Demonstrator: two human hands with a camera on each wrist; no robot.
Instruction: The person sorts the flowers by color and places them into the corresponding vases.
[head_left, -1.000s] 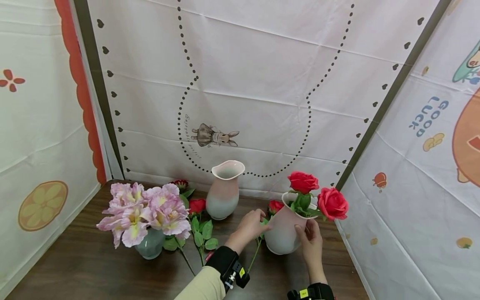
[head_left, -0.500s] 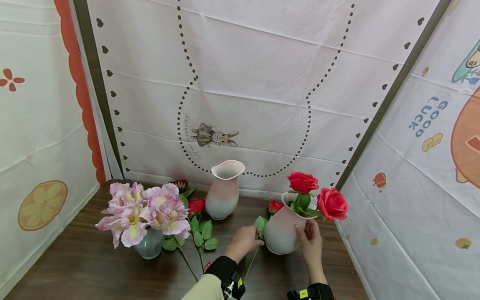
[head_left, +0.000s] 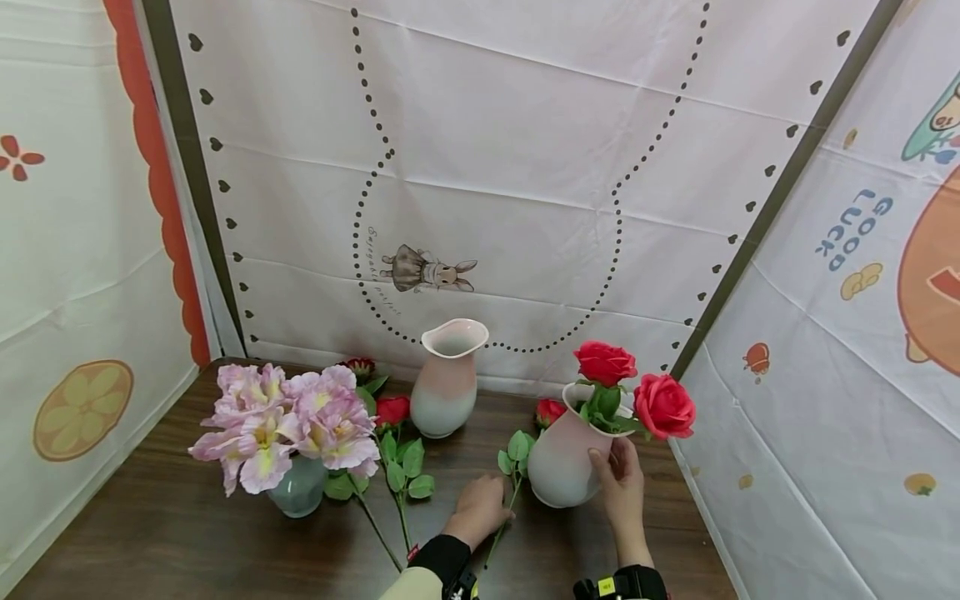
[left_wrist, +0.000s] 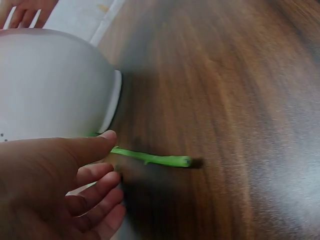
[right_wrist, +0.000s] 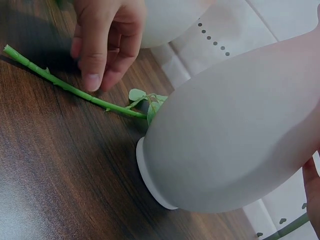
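Observation:
My left hand [head_left: 480, 507] reaches low over the table beside a single rose's green stem [head_left: 504, 523]. In the right wrist view, its thumb tip comes right at the stem [right_wrist: 75, 91], with the fingers loosely bent and a gap between them and the thumb. The stem's cut end points towards me, and its red bloom [head_left: 550, 412] shows behind the vase. My right hand [head_left: 622, 483] holds the pink-and-grey vase [head_left: 566, 467] at the neck, thumb in front, fingers by the rim. Two red roses [head_left: 606, 363] stand in this vase.
A second pink-and-grey vase [head_left: 444, 398] stands at the back. On the left, a small glass vase [head_left: 300, 487] carries pink-purple flowers [head_left: 288, 425]. More red roses [head_left: 392, 411] lie beside it, stems towards me. Fabric panels [head_left: 495, 167] wall the table.
My left hand has moved from beside the vase down and towards me, along the lying rose's stem. Its leaves have shifted slightly left. My right hand has stayed at the vase.

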